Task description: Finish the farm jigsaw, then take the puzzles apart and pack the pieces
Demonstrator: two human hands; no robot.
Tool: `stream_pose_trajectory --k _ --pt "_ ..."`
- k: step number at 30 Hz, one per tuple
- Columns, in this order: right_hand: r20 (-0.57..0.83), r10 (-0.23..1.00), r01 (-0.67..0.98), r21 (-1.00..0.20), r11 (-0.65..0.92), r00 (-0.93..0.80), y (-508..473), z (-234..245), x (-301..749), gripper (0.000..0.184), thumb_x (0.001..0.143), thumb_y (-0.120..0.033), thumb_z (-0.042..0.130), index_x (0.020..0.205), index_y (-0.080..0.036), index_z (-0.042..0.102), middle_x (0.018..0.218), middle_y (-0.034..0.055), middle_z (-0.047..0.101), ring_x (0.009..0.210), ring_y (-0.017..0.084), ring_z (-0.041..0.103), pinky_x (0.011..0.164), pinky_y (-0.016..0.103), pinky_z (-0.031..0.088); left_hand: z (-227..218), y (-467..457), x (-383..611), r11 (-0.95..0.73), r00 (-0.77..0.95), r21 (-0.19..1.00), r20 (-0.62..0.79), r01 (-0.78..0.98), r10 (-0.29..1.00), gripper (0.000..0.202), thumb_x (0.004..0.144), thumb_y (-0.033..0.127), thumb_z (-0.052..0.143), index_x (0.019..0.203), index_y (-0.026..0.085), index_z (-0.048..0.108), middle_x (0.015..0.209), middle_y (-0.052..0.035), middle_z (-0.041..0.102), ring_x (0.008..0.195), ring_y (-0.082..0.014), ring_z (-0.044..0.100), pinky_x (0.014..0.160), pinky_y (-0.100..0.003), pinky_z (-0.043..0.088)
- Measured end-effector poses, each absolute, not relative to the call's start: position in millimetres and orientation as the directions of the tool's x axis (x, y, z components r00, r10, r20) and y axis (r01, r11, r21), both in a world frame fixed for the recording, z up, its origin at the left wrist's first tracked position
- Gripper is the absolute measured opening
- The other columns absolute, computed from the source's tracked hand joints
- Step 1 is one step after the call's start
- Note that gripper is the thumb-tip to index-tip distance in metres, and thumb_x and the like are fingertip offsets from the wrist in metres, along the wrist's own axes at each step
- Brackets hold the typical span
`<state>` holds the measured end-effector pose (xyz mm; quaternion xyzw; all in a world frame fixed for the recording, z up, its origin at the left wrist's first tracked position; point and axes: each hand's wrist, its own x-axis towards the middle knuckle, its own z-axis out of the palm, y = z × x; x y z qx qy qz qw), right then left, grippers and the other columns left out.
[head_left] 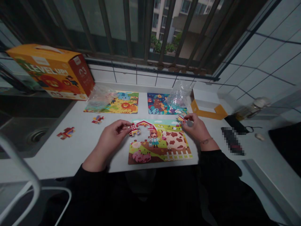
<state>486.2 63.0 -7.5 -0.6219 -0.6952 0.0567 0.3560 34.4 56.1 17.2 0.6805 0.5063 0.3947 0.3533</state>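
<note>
A farm jigsaw puzzle [176, 141] with a red barn, a farmer, a spotted cow and a pig lies on the white counter before me. White surface shows through a gap inside the barn. My left hand [115, 135] pinches a puzzle piece [135, 132] at the barn's left side, over the edge of that gap; whether it lies flat cannot be made out. At the puzzle's upper right corner, my right hand [195, 127] has another puzzle piece [181, 119] between thumb and fingers. Two loose pieces rest to the left, one puzzle piece [98, 119] farther back and one puzzle piece [66, 133] nearer the sink.
Behind are a lion picture puzzle [128, 105] and a dark blue animal puzzle [156, 105], both partly under clear plastic. An orange box [51, 72] stands back left by the sink [21, 135]. An open white-and-orange carton [207, 110] and a blurred dark object [232, 141] lie right.
</note>
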Motion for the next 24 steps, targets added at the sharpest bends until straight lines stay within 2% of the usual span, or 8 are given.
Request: stream_pose_trajectory --k 5,10,14,18,24 --pt "0.275 0.926 0.753 -0.542 0.373 -0.261 62 22 411 0.031 0.086 -0.031 0.074 0.115 -0.026 0.062 0.111 0.0059 0.076 0.098 0.027 0.074 0.089 0.039 0.057 21 83 11 -0.218 0.188 0.844 0.141 0.490 0.972 0.028 0.090 0.045 0.075 0.105 0.022 0.079 0.097 -0.0062 0.083 0.082 -0.0217 0.073 0.079 -0.037 0.058" --pt "0.259 0.856 0.633 -0.585 0.507 -0.447 70 12 341 0.029 0.086 -0.023 0.073 0.112 -0.025 0.062 0.111 0.0057 0.074 0.099 0.025 0.071 0.090 0.036 0.054 7 88 10 -0.188 0.214 0.831 0.085 0.524 0.973 0.024 0.091 0.041 0.071 0.102 0.021 0.079 0.095 -0.0056 0.083 0.081 -0.0211 0.073 0.076 -0.035 0.057" --pt "0.240 0.826 0.594 -0.596 0.541 -0.511 75 -12 317 0.027 0.085 -0.017 0.070 0.109 -0.025 0.061 0.107 0.0050 0.073 0.096 0.024 0.069 0.087 0.035 0.053 -2 84 12 -0.228 0.218 0.743 0.113 0.629 0.969 0.020 0.093 0.038 0.068 0.097 0.022 0.080 0.094 -0.0048 0.083 0.081 -0.0213 0.073 0.076 -0.035 0.056" --pt "0.230 0.824 0.558 -0.640 0.529 -0.517 78 -22 315 0.026 0.087 -0.020 0.073 0.107 -0.026 0.057 0.111 0.0051 0.073 0.097 0.023 0.069 0.088 0.036 0.053 -3 82 16 -0.266 0.220 0.705 0.158 0.658 0.963 0.016 0.096 0.033 0.066 0.096 0.022 0.078 0.098 -0.0058 0.083 0.088 -0.0225 0.074 0.081 -0.036 0.056" --pt "0.329 0.820 0.464 -0.697 0.546 -0.469 81 -21 317 0.030 0.085 -0.021 0.074 0.107 -0.026 0.053 0.127 0.0110 0.068 0.120 0.027 0.068 0.104 0.042 0.054 0 82 19 -0.375 0.279 0.587 0.251 0.718 0.927 0.012 0.098 0.026 0.065 0.097 0.021 0.076 0.101 -0.0078 0.078 0.096 -0.0246 0.071 0.090 -0.040 0.055"
